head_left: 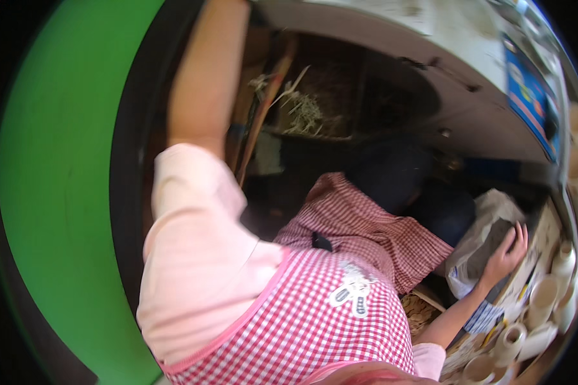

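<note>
My right hand (pixel 508 253) is stretched out at the right, its fingers apart and nothing seen in them. It is beside a whitish plastic bag (pixel 459 277) with something grey in it, next to the edge of a wooden bench (pixel 538 247); whether the fingers touch either, I cannot tell. Bare below its pink sleeve, my left arm reaches up past the top edge of the picture. The left hand itself is out of sight.
Several pale cup-like vessels (pixel 544 296) crowd the bench at the lower right. A reddish-brown stick (pixel 263 112) leans near dry, straw-like scraps (pixel 304 114). To the left stands a broad green surface (pixel 64 179) with a black border. A blue printed sheet (pixel 528 90) hangs at upper right.
</note>
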`<state>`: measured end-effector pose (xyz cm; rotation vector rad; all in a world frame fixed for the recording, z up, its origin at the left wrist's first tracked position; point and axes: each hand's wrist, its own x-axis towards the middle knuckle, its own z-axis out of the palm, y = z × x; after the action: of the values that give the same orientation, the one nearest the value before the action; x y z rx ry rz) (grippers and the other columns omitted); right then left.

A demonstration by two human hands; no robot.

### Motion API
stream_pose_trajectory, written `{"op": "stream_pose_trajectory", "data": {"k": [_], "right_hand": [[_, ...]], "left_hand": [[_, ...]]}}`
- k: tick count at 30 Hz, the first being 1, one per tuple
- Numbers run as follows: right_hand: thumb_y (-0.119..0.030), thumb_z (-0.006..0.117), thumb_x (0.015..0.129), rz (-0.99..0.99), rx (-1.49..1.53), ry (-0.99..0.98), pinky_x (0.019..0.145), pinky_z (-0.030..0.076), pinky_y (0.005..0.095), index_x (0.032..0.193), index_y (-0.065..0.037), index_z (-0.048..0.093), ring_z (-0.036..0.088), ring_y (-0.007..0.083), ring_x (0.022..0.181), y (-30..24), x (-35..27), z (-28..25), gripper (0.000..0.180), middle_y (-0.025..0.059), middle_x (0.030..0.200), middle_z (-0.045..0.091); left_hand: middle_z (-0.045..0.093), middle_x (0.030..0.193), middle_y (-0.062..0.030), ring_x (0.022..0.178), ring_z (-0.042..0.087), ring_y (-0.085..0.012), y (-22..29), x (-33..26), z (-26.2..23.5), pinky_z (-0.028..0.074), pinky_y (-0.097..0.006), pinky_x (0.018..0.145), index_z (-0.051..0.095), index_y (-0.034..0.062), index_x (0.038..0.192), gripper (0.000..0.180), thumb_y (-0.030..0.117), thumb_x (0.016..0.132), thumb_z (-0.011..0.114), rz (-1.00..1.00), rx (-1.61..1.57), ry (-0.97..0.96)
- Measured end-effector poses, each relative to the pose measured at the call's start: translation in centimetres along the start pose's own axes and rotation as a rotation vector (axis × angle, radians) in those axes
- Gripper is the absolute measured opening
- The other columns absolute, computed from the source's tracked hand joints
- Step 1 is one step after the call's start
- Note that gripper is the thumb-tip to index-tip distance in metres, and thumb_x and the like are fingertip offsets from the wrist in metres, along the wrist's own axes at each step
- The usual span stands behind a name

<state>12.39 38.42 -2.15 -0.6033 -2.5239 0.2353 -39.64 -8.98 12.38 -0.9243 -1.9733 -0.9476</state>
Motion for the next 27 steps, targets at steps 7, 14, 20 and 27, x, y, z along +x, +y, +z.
{"op": "stream_pose_trajectory", "data": {"k": [7,14,20,27], "right_hand": [[-0.022,0.055,0.110,0.232,0.199,0.003,0.109,0.046,0.0356,0.133,0.002,0.064,0.060,0.0252,0.126,1.6,-6.6,-2.0,0.035,0.0151,0.135,0.064],[-0.018,0.058,0.108,0.179,0.120,0.017,0.106,0.047,0.0346,0.127,0.002,0.068,0.062,0.0236,0.122,-3.5,-6.2,-2.7,0.029,0.0144,0.136,0.065],[-0.018,0.065,0.102,0.154,0.286,0.077,0.090,0.055,0.0330,0.119,-0.005,0.072,0.070,0.0235,0.102,-9.8,-5.5,-1.9,0.023,0.0123,0.117,0.072],[-0.037,0.059,0.107,0.484,1.400,-0.531,0.105,0.052,0.0378,0.144,0.001,0.054,0.066,0.0250,0.122,-19.2,-4.7,2.8,0.054,0.0169,0.136,0.065]], "left_hand": [[0.054,0.147,-0.0247,0.138,0.049,-0.0410,-2.2,-37.1,-11.3,0.038,-0.046,0.118,0.057,-0.0014,0.140,0.051,0.018,0.093,0.062,-0.876,0.564,-0.316],[0.042,0.157,-0.0255,0.143,0.043,-0.0425,-2.8,-46.3,-19.6,0.043,-0.055,0.112,0.039,0.0110,0.157,0.095,0.042,0.078,0.082,-0.672,0.953,-0.680],[0.047,0.158,-0.0149,0.144,0.044,-0.0321,1.0,-39.8,-17.6,0.030,-0.043,0.122,0.045,0.0079,0.155,0.051,0.022,0.105,0.046,-0.678,0.953,-0.809],[0.064,0.138,-0.0162,0.124,0.062,-0.0262,18.7,-32.4,-17.1,0.049,-0.036,0.106,0.055,-0.0053,0.141,0.040,0.018,0.109,0.049,-0.671,-0.215,0.053]]}}
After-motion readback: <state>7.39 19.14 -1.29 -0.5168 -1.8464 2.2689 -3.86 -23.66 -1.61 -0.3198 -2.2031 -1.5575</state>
